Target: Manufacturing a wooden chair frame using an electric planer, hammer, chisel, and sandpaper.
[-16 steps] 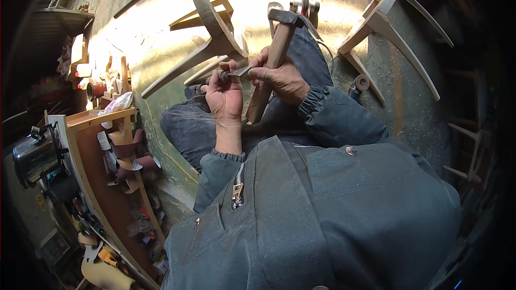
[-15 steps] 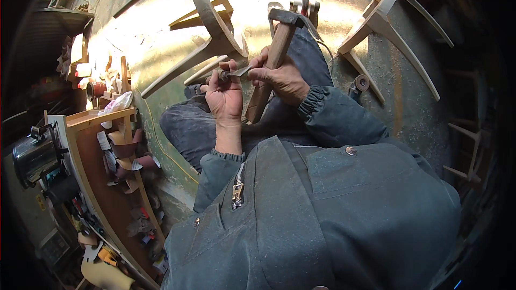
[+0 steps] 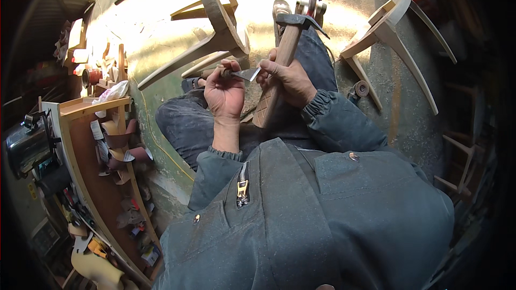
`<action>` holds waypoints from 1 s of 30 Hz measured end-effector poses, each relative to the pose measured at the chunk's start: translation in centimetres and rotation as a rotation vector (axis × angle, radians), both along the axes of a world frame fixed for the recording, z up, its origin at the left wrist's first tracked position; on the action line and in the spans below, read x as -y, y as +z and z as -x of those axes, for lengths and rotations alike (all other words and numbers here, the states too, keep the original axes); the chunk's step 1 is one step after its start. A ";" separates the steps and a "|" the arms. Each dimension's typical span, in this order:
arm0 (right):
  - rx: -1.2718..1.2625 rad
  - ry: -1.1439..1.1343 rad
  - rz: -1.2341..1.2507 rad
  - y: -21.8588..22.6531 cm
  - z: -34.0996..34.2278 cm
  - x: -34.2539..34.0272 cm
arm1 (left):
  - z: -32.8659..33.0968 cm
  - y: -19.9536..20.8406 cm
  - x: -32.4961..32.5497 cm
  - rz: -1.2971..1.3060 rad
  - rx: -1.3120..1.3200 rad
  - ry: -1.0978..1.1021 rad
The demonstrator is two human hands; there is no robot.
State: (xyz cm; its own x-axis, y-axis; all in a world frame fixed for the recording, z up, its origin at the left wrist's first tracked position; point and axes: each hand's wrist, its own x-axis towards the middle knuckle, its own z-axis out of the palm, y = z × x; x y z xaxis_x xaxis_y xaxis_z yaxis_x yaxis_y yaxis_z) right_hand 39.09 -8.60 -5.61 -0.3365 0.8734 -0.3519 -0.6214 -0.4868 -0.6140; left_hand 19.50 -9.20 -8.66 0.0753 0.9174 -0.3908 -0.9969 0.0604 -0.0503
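Observation:
In my left hand point(image 3: 224, 94), palm turned up, is a putty knife point(image 3: 246, 74), a short handle with a flat metal blade that widens toward a bright edge. The fingers curl round its handle. My right hand point(image 3: 293, 79) is closed round a hammer point(image 3: 288, 43) with a dark metal head and a wooden handle, cross-cut near its lower end. The head points away from me. The right thumb and fingertips are at the blade's bright edge; whether they touch it I cannot tell. Both hands are above my lap.
A curved wooden chair frame point(image 3: 215, 27) stands ahead on the left, another wooden frame point(image 3: 384, 27) on the right. Beyond my knee is a metal and red power tool point(image 3: 312, 4). A wooden cabinet point(image 3: 94, 108) with sandpaper strips stands at left. A small round-ended tool point(image 3: 361, 89) lies at right.
The hammer has shifted slightly right and turned, so its head shows more from the side. The blade's edge now catches the light between my hands. Both hands keep their hold.

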 end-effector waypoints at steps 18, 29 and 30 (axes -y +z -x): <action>0.769 0.854 0.114 -12.7 7.8 -4.6 | 2.3 0.8 4.0 0.173 -1.511 -0.040; 1.279 1.188 -0.329 -33.7 9.1 -11.1 | 11.2 -14.9 -1.6 0.546 -1.838 -0.746; 1.220 1.162 -0.309 -34.2 9.7 -10.3 | 12.3 -17.2 -1.2 0.619 -1.815 -0.889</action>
